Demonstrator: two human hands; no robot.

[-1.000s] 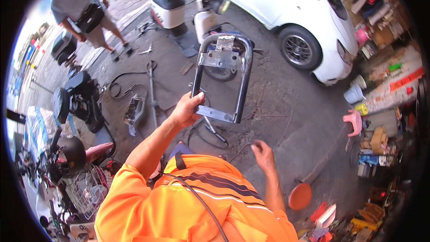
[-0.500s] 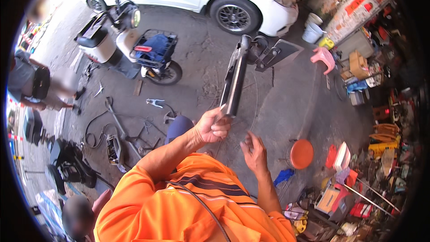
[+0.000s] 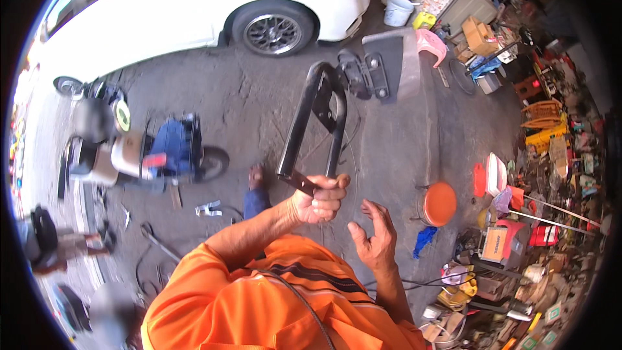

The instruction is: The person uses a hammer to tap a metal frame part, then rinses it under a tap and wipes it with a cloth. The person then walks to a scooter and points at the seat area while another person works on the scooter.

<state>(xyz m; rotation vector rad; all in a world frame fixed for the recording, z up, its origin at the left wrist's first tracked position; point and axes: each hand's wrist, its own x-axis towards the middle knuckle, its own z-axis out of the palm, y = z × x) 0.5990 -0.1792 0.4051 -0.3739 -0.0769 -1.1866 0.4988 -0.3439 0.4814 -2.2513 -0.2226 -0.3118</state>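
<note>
While left hand (image 3: 319, 201) clasps its near end, metal frame (image 3: 298, 123) runs lengthwise away; right hand (image 3: 376, 241), right of frame, seems empty, spread.

1 tan box (image 3: 495, 244) bears dark, illegible print.

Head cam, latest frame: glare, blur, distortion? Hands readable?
Head view, upper left: the white car is largely washed out; head view, left: the scooter looks soft; head view, rim: fisheye curvature, black border; head view, centre: the black metal frame, left hand gripping it and open right hand read fairly clearly.
</note>
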